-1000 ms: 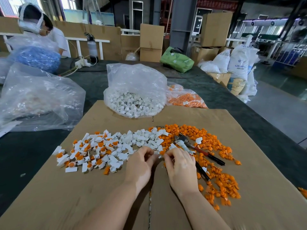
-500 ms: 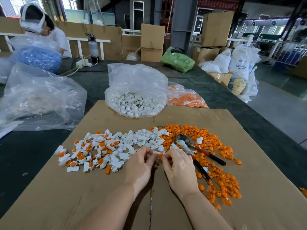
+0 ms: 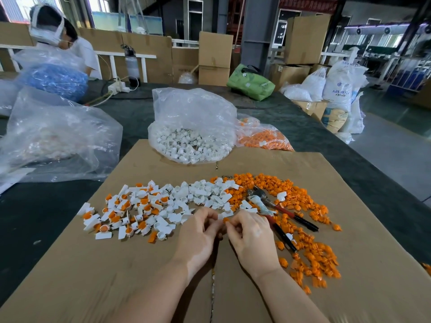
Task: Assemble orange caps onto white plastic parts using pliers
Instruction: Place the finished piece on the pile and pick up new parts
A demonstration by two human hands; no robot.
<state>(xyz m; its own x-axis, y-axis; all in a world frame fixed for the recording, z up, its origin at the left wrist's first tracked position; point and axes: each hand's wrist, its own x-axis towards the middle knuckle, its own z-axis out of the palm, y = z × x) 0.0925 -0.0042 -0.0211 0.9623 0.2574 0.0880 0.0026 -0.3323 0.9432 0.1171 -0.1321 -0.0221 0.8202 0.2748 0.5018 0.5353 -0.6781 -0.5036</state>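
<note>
My left hand [image 3: 200,231] and my right hand [image 3: 250,234] meet fingertip to fingertip over the cardboard sheet [image 3: 140,276]. Between them my right fingers pinch an orange cap [image 3: 225,220], and my left fingers pinch a small white part [image 3: 220,216] against it. Loose white parts [image 3: 198,194] lie just beyond the hands. A pile of orange caps [image 3: 291,192] spreads to the right. Capped white parts [image 3: 130,213] lie at the left. Red-handled pliers [image 3: 279,210] rest untouched on the caps beside my right hand.
A clear bag of white parts [image 3: 191,141] and a bag of orange caps [image 3: 263,138] stand beyond the cardboard. A large crumpled bag [image 3: 53,136] lies at the left. A person [image 3: 60,43] sits at the far left of the dark table [image 3: 326,148].
Both hands have closed in on each other, bringing the orange cap and the white part together at the fingertips. The pliers have stayed in place.
</note>
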